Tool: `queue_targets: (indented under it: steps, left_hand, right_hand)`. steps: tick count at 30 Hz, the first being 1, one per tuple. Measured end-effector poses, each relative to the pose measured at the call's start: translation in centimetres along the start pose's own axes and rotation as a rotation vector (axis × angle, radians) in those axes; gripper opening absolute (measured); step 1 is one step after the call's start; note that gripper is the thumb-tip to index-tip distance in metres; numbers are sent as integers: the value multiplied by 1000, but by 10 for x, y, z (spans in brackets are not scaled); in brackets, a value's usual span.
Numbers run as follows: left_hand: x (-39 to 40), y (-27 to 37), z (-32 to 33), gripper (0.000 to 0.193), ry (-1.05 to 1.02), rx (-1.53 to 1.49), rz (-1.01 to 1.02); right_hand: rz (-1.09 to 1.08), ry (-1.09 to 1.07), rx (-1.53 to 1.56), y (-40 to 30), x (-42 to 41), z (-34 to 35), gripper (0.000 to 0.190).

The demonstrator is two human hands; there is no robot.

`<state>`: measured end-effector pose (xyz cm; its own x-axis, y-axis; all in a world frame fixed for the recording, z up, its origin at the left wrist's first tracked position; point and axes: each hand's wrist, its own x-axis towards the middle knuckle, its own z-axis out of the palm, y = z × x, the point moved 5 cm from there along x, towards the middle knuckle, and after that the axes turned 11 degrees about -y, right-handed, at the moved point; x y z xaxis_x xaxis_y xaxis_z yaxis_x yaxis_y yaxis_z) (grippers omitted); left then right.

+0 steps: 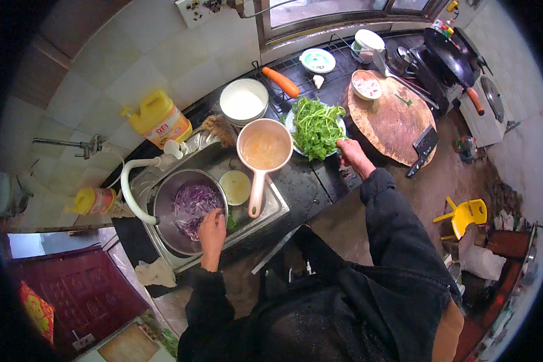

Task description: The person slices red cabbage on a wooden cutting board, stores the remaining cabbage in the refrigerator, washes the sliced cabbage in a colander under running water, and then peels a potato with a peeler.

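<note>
My left hand [212,235] is at the near right rim of a steel basin [163,226] in the sink; whether it grips anything cannot be told. Shredded purple cabbage [193,206] lies in the basin under the curved white faucet [133,181]. At the right edge of a plate of leafy greens [316,126], my right hand [354,156] touches plate or stems; its fingertips are partly hidden. Between the hands, a pale long-handled ladle pan [256,192] holds cloudy liquid and rests across the sink's edge. Behind it is a stack of white bowls [244,100].
A cleaver [425,145] lies on the round wooden chopping board [389,122], beside a bowl of chopped pieces [366,86]. A carrot [280,82] rests on the wire rack. Yellow detergent jugs [160,120] stand behind the sink. A wok [452,59] is at the far right.
</note>
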<state>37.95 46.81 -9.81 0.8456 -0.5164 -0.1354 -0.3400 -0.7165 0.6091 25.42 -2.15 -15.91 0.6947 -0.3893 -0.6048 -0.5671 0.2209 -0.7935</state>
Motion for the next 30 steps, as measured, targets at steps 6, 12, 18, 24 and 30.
queue_targets:
  steps: [6,12,18,24,30]
  left_hand:
    - [7,31,25,25,-16,32,31]
    - [14,55,39,26,-91,32,-28]
    - [14,62,51,28,-122,57,0]
    - [-2,63,66,23,-182,106,-109]
    - [-24,75,95,24,-308,-35,36]
  right_hand:
    - [113,-123,116,17,-13,10,31]
    - [-86,-93,161,23,-28,4,26]
    - [-139,6,216,40,-67,-38,24]
    - [-219,143,274,65,-108,-95,20]
    - [-209,290,465,92,-112,-119,16]
